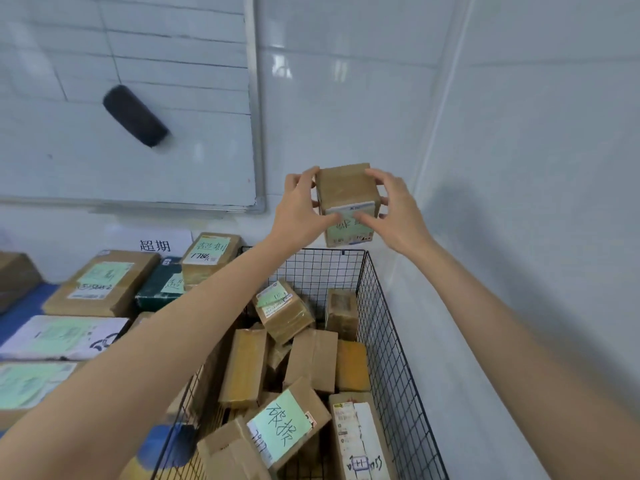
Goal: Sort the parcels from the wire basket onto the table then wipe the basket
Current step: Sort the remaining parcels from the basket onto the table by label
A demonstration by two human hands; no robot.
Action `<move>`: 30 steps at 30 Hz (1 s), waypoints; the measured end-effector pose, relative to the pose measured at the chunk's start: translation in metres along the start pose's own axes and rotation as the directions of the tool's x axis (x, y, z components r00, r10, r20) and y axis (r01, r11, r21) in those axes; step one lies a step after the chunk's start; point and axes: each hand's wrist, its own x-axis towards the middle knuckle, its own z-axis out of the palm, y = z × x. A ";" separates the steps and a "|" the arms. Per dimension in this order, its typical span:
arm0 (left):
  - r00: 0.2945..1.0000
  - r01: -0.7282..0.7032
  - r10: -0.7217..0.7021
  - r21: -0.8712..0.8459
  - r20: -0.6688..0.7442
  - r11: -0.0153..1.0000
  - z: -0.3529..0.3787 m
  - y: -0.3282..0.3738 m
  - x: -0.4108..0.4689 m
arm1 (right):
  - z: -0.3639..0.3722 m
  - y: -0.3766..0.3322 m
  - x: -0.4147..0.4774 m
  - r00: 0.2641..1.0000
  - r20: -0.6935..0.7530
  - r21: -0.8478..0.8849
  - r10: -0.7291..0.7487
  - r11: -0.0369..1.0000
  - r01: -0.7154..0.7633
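Holding small brown cardboard parcel (pixel 347 202) between left hand (pixel 300 211) and right hand (pixel 398 214), fingers curled round sides | pale green handwritten label on front | raised above wire basket (pixel 391 341)

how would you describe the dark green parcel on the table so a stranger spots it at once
Find the whiteboard, then the table left of the wire basket. Near the table's far edge, below the paper sign, the parcel sits between a flat box and a box marked 1786. It alone is dark green; its neighbours are brown.
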 end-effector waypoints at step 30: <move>0.982 0.055 -0.132 -0.470 -0.133 0.881 -0.098 0.026 -0.046 | -0.015 -0.057 -0.001 0.992 -0.099 0.186 -0.082 0.977 0.100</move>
